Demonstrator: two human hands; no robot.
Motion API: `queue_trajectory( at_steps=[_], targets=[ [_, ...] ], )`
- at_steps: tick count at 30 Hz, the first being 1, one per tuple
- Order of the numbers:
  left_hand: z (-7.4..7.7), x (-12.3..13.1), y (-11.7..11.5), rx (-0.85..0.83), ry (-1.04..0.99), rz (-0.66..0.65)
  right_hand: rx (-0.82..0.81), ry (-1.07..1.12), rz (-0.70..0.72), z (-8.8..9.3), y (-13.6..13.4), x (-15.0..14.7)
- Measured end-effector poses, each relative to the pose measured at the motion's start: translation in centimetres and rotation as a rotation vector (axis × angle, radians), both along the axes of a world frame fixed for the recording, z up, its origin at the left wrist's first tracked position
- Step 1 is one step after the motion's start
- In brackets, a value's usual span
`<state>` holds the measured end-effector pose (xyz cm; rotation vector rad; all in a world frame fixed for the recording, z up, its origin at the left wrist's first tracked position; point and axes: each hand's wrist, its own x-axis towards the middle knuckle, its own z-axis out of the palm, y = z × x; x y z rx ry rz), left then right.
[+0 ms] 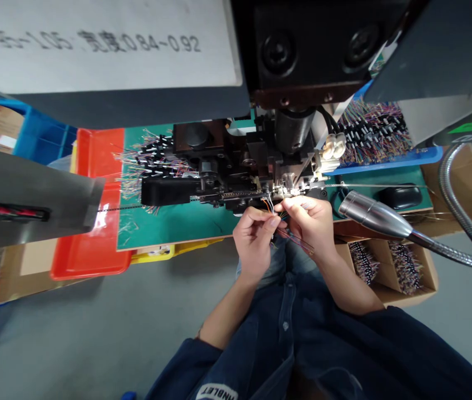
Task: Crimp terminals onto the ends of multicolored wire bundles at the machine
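Thin coloured wires [270, 206] were pinched in the fingertips of the left hand [255, 241] and right hand [306, 222], the two hands close together and the wires reaching up to a wire crimping machine [236, 172] at 12 o'clock. Bundles of black-sleeved wires [152, 161] lay across a green mat [165, 225] at 10 o'clock. A red tray [86, 244] sat at 9 o'clock, a gooseneck lamp [373, 214] reached in from 3 o'clock, and a divided cardboard box [427, 283] holding more wires stood at 4 o'clock.
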<state>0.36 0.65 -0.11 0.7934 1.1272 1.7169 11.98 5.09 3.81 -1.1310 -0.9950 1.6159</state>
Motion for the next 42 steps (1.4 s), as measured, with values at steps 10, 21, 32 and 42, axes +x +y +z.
queue_trajectory(
  at_steps=[10, 21, 32, 42],
  targets=[
    [0.0, -0.1, 0.0, -0.024, 0.013, 0.004, 0.009, -0.007, 0.000, 0.1, 0.1, 0.0],
    [-1.0, -0.3, -0.4, -0.049, -0.026, -0.103, 0.111, -0.091, 0.023, 0.6, 0.0, 0.1],
    [-0.1, 0.0, 0.0, -0.027, -0.025, -0.064, 0.014, -0.014, 0.005, 0.4, 0.1, 0.1],
    [0.0, -0.2, 0.0, -0.028, -0.011, -0.058, 0.006, 0.021, -0.014, 0.4, 0.2, 0.0]
  ],
)
